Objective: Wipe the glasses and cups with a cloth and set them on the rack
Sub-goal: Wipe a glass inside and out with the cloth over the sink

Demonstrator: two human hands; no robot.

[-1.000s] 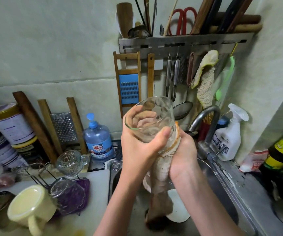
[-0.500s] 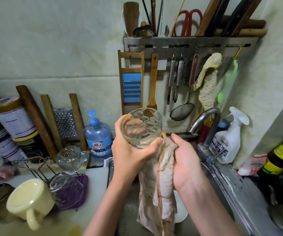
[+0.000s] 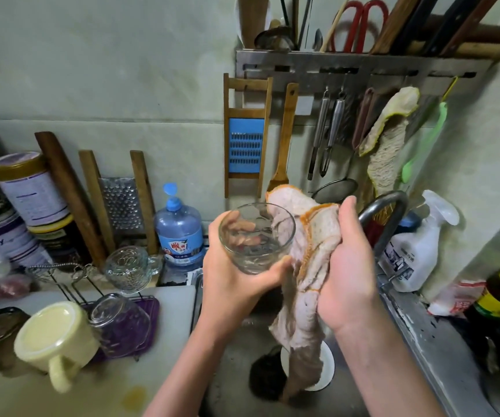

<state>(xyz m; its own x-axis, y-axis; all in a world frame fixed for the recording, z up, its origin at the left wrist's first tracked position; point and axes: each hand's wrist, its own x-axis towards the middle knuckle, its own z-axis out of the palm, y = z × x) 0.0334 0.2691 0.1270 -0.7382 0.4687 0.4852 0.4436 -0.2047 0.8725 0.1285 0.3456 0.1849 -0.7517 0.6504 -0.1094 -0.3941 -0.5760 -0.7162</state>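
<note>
Glass: I saw the clear glass [image 3: 256, 236] held up over the sink [image 3: 236, 371], tipped so its open mouth faced me.
Left hand: my left hand [image 3: 236, 281] had its grip wrapped round the low part of the glass, thumb in front, fingers behind and showing through the wall.
Right hand: my right hand [image 3: 348, 275] had its grip bunched tight on the cloth [image 3: 306, 266], just beside the glass. The top end of the cloth touched the rim on the right side. The long end hung down into the sink.
How the glass would handle: I thought it was hard, smooth and easy to break, and light enough for one hand. It could be slippery, but I could not tell if it was wet.
Where to hold: round the thick bottom, I thought, not the thin rim.
How the cloth would handle: soft and floppy, so it could be pushed inside.
Rack: the wire rack [image 3: 62, 270] sat on the tabletop [image 3: 170, 302] to the left, well apart from the glass, with a glass mug [image 3: 128, 267] on it.
Danger: the hard sink was right below.
</note>
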